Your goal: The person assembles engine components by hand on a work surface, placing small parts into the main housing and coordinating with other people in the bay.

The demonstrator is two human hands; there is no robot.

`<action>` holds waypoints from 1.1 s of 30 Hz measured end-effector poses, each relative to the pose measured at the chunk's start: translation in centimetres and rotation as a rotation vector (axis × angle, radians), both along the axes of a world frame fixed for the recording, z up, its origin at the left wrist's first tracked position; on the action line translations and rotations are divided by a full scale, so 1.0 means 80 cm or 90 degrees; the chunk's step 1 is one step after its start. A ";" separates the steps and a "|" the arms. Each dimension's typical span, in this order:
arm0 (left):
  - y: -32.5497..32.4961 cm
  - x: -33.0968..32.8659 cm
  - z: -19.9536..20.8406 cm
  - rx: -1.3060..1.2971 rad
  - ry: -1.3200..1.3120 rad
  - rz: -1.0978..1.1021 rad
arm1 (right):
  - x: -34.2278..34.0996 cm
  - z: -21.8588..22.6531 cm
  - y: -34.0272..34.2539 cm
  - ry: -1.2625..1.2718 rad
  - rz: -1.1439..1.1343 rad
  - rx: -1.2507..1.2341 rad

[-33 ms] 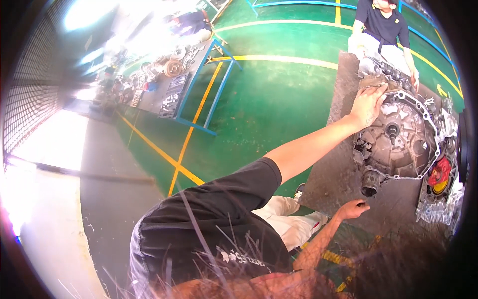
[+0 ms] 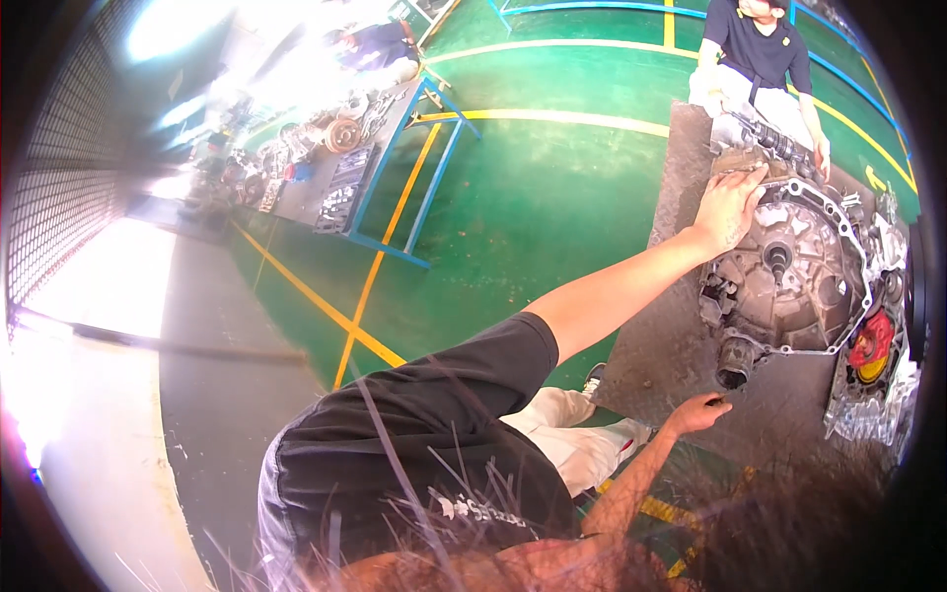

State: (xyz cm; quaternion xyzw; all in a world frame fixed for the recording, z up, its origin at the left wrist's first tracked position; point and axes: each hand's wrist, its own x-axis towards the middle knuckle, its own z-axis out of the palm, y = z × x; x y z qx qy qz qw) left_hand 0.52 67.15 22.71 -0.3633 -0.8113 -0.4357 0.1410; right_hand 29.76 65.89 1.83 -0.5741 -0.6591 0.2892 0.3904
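Observation:
A large metal gearbox housing (image 2: pixel 814 286), round and open-faced with a shaft in its middle, stands on the dark metal worktop (image 2: pixel 641 335). My left hand (image 2: pixel 730 212) lies on the upper left of its rim, fingers stretched out over the edge. Low in front of the housing, by the worktop's near edge, is my right hand (image 2: pixel 700 412). Its fingers are curled together, apart from the housing. A small dark spot shows at the fingertips, too small to name. Just above that hand, a short round tube (image 2: pixel 735 363) sticks out of the housing.
Right of the housing lie more metal castings (image 2: pixel 868 405) and a red and yellow part (image 2: pixel 872 347). Across the worktop sits another person (image 2: pixel 760 59), a hand near the housing. A blue-framed table (image 2: pixel 360 197) full of metal parts stands at left on the green floor.

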 end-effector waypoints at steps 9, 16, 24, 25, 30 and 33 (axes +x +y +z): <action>-0.001 0.008 -0.002 0.062 0.051 -0.056 | 0.017 0.015 -0.008 -0.011 0.071 0.068; 0.000 -0.002 0.004 0.011 0.003 -0.010 | 0.025 -0.007 0.011 0.063 0.105 -0.068; 0.010 0.000 -0.006 0.029 0.057 -0.018 | 0.033 0.012 0.021 0.224 0.075 -0.196; 0.009 0.000 -0.006 0.031 0.063 -0.019 | 0.034 0.015 0.018 0.223 0.074 -0.197; 0.010 0.005 -0.001 0.046 0.030 -0.041 | 0.042 0.006 0.007 0.132 0.121 -0.204; 0.010 -0.001 -0.005 0.034 0.003 -0.041 | 0.030 -0.008 0.020 0.112 0.139 -0.188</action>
